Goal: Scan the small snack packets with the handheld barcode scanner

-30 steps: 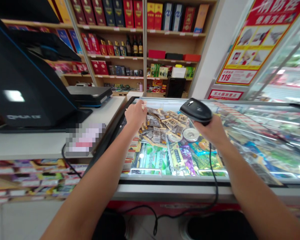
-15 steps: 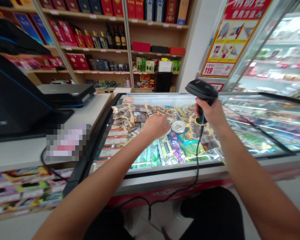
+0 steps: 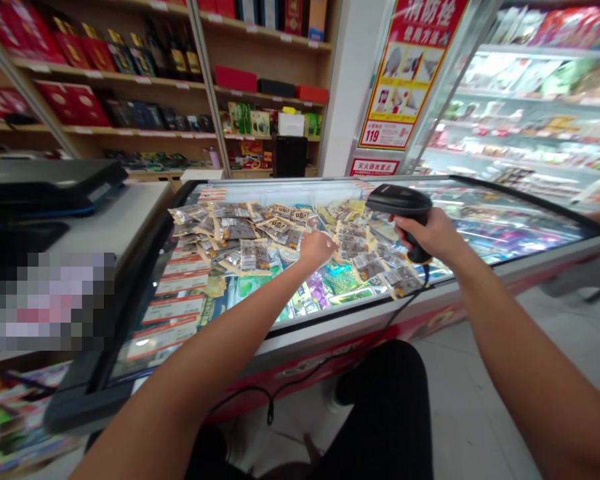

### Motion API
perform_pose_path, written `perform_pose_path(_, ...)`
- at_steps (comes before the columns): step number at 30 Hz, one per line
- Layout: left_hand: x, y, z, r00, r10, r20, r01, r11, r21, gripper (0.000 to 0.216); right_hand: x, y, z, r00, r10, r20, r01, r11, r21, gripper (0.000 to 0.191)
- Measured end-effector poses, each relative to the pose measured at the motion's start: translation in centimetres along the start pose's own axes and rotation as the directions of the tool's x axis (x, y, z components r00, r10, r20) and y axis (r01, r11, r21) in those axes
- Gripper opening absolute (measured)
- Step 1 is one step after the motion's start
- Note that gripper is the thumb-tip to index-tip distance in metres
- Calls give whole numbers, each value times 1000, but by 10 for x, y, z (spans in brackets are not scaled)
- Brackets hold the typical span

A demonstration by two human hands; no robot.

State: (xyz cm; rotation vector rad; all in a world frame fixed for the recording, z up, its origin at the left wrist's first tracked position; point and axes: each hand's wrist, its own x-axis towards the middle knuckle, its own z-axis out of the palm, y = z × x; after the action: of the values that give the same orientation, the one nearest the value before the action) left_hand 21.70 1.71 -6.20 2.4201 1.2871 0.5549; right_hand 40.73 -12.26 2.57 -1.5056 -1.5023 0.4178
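Observation:
My right hand [image 3: 443,237] is wrapped round the handle of a black barcode scanner [image 3: 399,201], held above the right part of the freezer's glass top. A black cable [image 3: 405,307] hangs from its grip. My left hand [image 3: 318,248] is closed over the glass between two groups of small snack packets; its fingertips are turned away, and what they hold, if anything, is hidden. The left pile of snack packets [image 3: 237,230] has brown contents and cream edges. Similar snack packets [image 3: 367,265] lie spread to the right, below the scanner.
Under the glass of the chest freezer [image 3: 325,330] are colourful packages. At the left stands a counter [image 3: 145,207] with a flat black device [image 3: 50,187] and a blurred-out item [image 3: 50,300]. Shelves [image 3: 265,100] line the back; a lit display case [image 3: 530,113] stands right.
The view has turned to the right, so the counter and shelves sit further left. My left hand is now nearer the right-hand packets. The scanner stays in my right hand.

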Motion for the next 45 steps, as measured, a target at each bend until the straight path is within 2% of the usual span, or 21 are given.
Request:
perform_pose_path(3,-3,-6,-6,1000,3,-28,-5,998,-61,25,-10,5,-2,993,-57,100,81,963,-255,22)
perform_pose_path(6,-5,-15,-15,997,-1,-79,-7,995,-100,27,-15,7,5,966,-136,218,214,895,-391,23)
perform_pose_path(10,-3,-28,-27,992,7,-123,-24,990,-140,22,-15,8,19,931,-123,343,279,846,-454,21)
perform_pose_path(21,-7,-32,-36,985,6,-171,-41,979,-200,23,-8,12,30,926,-96,364,277,828,-487,19)
perform_pose_path(27,-6,-32,-35,980,7,-198,-52,973,-225,21,-10,10,29,936,-126,329,285,821,-495,25)
perform_pose_path(31,-1,-37,-41,960,-36,-279,-35,969,-245,20,-12,14,27,953,-201,227,288,835,-469,29)
perform_pose_path(35,4,-53,-63,892,-122,-434,15,970,-242,22,-13,24,24,973,-197,117,229,859,-458,29)
perform_pose_path(37,5,-63,-75,837,-164,-522,61,976,-208,15,-13,30,22,979,-184,89,204,870,-449,28)
perform_pose_path(39,3,-71,-85,806,-195,-559,119,978,-169,9,-13,35,21,983,-172,72,185,879,-439,27)
perform_pose_path(42,-4,-74,-93,800,-208,-563,173,978,-115,12,-13,40,20,987,-146,59,157,887,-435,28)
perform_pose_path(45,-11,-66,-93,818,-157,-554,177,984,-17,17,-14,44,19,989,-137,48,144,894,-423,32)
